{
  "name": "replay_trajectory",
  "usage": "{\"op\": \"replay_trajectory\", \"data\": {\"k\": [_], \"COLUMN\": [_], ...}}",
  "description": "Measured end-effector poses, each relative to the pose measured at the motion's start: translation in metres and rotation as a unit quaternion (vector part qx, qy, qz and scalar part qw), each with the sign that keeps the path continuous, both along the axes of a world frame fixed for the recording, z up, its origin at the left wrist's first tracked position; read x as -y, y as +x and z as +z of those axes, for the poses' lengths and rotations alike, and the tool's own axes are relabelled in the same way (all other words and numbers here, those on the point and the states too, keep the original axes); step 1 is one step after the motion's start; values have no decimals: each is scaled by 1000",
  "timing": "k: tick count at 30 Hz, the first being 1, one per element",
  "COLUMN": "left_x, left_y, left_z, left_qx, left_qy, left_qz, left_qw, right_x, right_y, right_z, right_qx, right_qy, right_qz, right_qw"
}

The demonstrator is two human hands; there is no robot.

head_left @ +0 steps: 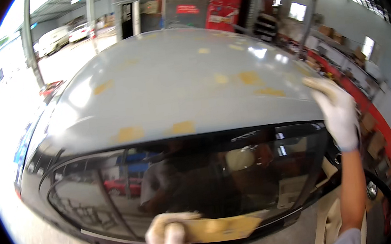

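My left hand (170, 241), in a white work glove, is closed round one end of a flat yellow strip that looks like sandpaper (235, 227). The strip sticks out to the right, low in front of the dark window (201, 178) of a vehicle. My right hand (338, 111), gloved too, reaches up to the right edge of the grey roof (167, 82). Its fingers are stretched out and seem to lie on the roof's edge. Yellow-brown patches (249, 77) show on the roof's dull surface.
A red floor strip and a long shelf (339, 42) with boxes and parts run along the right wall. Behind the roof stands a red cabinet (224, 5). At the left rise metal posts (30, 44), with parked vehicles (53, 40) farther off.
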State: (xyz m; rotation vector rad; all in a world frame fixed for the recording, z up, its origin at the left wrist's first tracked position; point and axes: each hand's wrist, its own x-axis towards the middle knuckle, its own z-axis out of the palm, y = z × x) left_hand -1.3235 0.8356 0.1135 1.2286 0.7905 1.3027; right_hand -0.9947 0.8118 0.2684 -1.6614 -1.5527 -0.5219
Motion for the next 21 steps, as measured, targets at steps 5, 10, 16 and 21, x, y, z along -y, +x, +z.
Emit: {"op": "replay_trajectory", "data": {"k": [5, 10, 16, 21], "left_x": [31, 93, 179, 298], "left_y": [10, 24, 33, 60], "left_z": [-19, -21, -51, -130], "left_qx": [57, -10, 166, 228], "left_qy": [-6, 72, -112, -278], "left_qz": [-276, -221, -293, -412], "left_qw": [959, 973, 935, 837], "right_x": [113, 212, 344, 418], "right_y": [-61, -62, -32, -82], "right_z": [-39, -122, -196, -252], "right_qx": [-335, -513, -381, -704], "right_qy": [-216, -214, -76, 160], "right_qz": [250, 185, 53, 40], "right_qw": [882, 811, 920, 691]}}
